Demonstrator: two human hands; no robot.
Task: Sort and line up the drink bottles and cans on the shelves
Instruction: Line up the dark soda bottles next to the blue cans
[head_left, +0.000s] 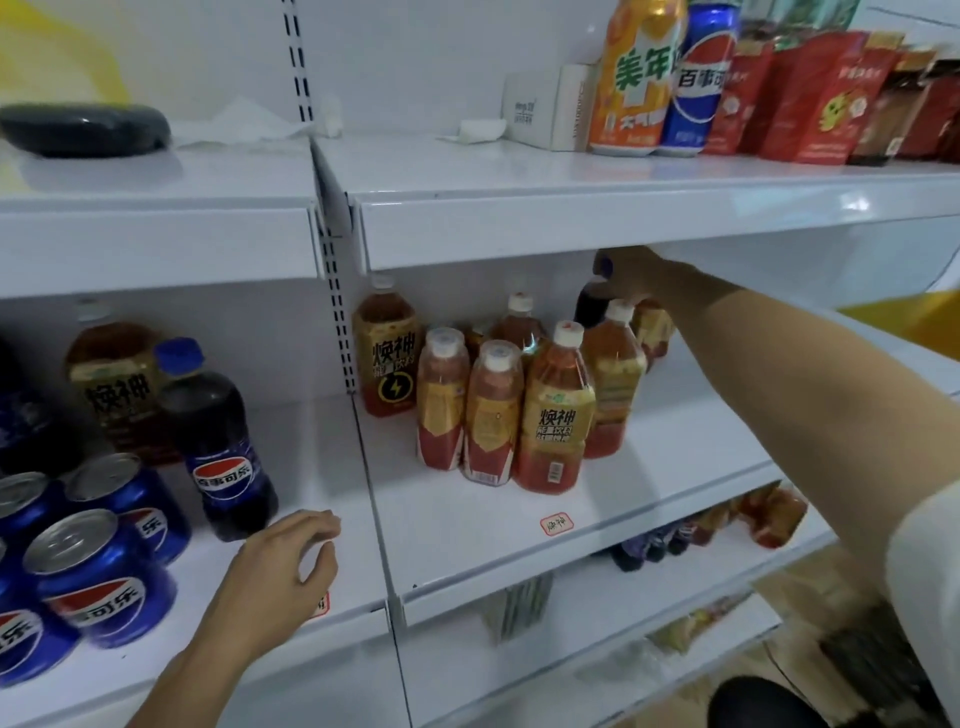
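Note:
My right hand (641, 278) reaches deep into the right middle shelf (675, 467) and grips the blue-capped neck of a dark cola bottle (589, 306) behind a cluster of orange-yellow energy drink bottles (556, 410). My left hand (283, 566) hovers with loosely curled fingers over the front of the left middle shelf (322, 457), holding nothing. Just left of it stands a Pepsi bottle (221, 441) with a blue cap. Several blue Pepsi cans (98, 577) crowd the left shelf's front, with an energy drink bottle (117, 384) behind them.
On the top shelf (571, 171) stand an orange soda can (636, 78), a Pepsi can (698, 83), red snack bags (810, 98), a white box (545, 109) and a dark object (85, 127). Lower shelves hold more bottles (696, 535).

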